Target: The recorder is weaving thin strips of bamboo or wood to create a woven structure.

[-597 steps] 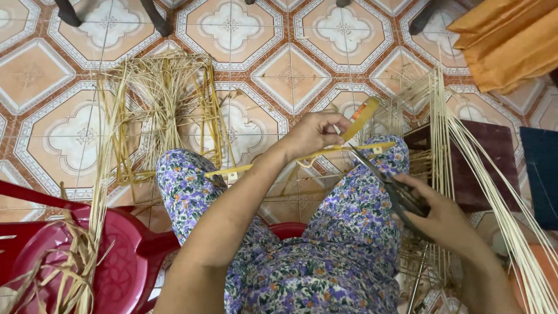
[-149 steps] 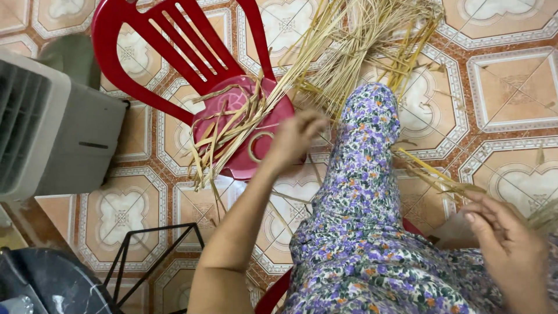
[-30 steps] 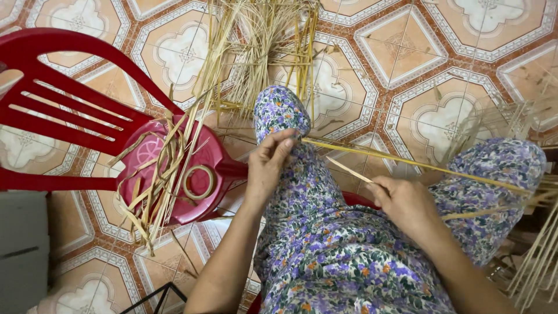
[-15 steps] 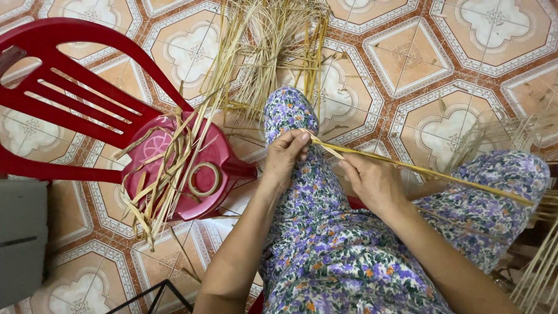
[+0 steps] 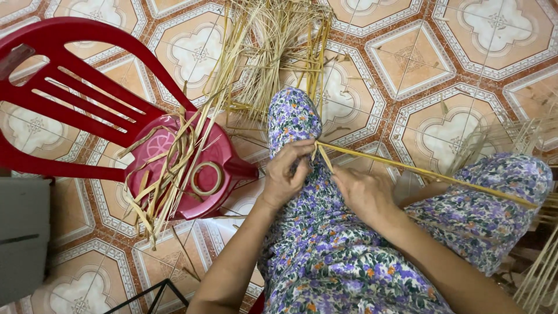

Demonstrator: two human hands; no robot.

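My left hand (image 5: 288,174) pinches the near end of a long straw strip (image 5: 424,172) on my left knee. My right hand (image 5: 363,189) grips the same strip just beside it, fingers closed around it. The strip runs right across my lap, over floral-print trousers (image 5: 343,256), to my right knee. Both hands nearly touch at the strip's end.
A red plastic chair (image 5: 75,110) stands on the left, with loose straw strips (image 5: 165,180) and a tape ring (image 5: 205,178) on its seat. A straw pile (image 5: 270,52) lies on the patterned tile floor ahead. More stalks (image 5: 537,273) sit at right, a grey box (image 5: 23,238) at left.
My right hand has slid left along the strip to meet my left hand at its end. The view has shifted slightly; my left hand stays on the knee.
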